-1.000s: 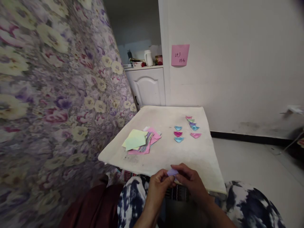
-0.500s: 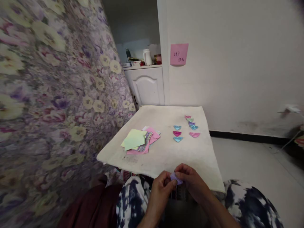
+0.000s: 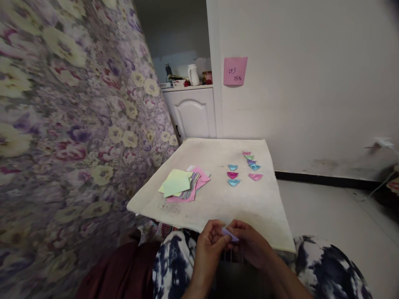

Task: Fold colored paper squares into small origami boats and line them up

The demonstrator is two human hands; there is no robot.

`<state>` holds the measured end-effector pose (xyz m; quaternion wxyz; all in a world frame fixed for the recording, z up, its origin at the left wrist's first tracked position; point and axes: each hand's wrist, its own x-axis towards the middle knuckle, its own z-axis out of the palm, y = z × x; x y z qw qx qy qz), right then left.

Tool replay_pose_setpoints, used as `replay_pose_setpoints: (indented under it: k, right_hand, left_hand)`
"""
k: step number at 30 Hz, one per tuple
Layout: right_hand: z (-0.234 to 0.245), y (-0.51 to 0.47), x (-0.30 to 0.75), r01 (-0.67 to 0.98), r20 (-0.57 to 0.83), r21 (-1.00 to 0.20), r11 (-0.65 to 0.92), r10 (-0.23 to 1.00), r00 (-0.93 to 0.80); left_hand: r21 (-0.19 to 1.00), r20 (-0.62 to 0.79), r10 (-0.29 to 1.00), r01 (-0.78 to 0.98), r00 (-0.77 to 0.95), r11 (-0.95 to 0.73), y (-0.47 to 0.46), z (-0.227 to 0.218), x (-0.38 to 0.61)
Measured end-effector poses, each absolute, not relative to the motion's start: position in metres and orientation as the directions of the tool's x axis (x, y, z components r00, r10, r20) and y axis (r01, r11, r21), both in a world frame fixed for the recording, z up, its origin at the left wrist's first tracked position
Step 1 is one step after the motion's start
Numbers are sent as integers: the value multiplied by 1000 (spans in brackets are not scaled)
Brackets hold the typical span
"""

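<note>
A pile of paper (image 3: 177,182) lies on the left of the surface (image 3: 212,153). By the near edge, the left hand (image 3: 209,244) has its grip pinched on a small purple paper (image 3: 230,234); the right hand (image 3: 249,241) grips its other side. Farther back, folded papers (image 3: 232,175) form two columns.

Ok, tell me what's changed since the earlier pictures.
The purple paper has come slightly lower in the view than at first and turned, so it now shows as a narrower strip. The left hand and right hand shifted with it; neither let go. The paper pile and folded pieces on the table stayed put.
</note>
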<state>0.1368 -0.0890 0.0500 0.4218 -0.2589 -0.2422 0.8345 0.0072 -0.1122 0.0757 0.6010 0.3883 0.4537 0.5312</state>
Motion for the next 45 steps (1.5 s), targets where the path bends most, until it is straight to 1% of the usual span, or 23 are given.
replay_pose_setpoints:
  k: [3,5,6,8,9,11,13,16,18,22,25,27,31,34,40,45]
  right_hand:
    - [52,-89,135,-590,-224,-630,-506,845,-485]
    - [53,-89,135,-581,-214,-687,-436,886,-411]
    - [53,-88,135,-552,-201,-743,-378,913,-355]
    - [53,-88,136,-440,-146,-864,-243,959,-243]
    - [54,-89,137,-377,-111,-907,-186,971,-212]
    - [55,-90,139,-281,-56,-953,-111,979,-198]
    - [58,-92,140,-220,-36,-972,-83,977,-210]
    - [61,-92,141,-144,-60,-985,-92,976,-211]
    - [61,-91,142,-106,-72,-990,-95,976,-203]
    - [63,-90,143,-53,-52,-997,-63,979,-199]
    - [63,-89,142,-55,-55,-996,-67,980,-193]
    - [61,-88,142,-75,-81,-993,-95,981,-176]
    - [55,-87,142,-200,-146,-964,-175,978,-149]
    - [52,-87,142,-287,-170,-934,-213,971,-168]
    - [50,-88,139,-274,-151,-944,-184,979,-137]
    - [52,-90,139,-277,-112,-950,-142,986,-122]
  left_hand:
    - [961,-154,987,-226,33,158,-111,75,5]
    - [968,-167,985,-187,35,170,-110,72,3]
    - [967,-171,985,-184,35,174,-109,71,2]
    - [961,-178,983,-207,34,181,-108,68,0]
    - [957,-181,983,-222,37,185,-107,68,-1]
    - [953,-192,981,-233,39,195,-106,68,-1]
    - [956,-193,981,-221,26,194,-105,69,-2]
    - [960,-178,984,-216,9,176,-105,70,-3]
    - [958,-188,982,-217,23,188,-105,70,-3]
    - [959,-196,979,-197,49,202,-106,68,-4]
    - [961,-178,983,-207,33,181,-106,69,-4]
    - [943,-211,976,-251,57,219,-106,70,-3]
    - [887,-280,946,-334,160,319,-107,75,-3]
    - [878,-281,948,-357,151,317,-108,73,-2]
    - [895,-261,962,-351,85,274,-106,67,0]
    - [887,-256,966,-388,38,251,-107,71,2]
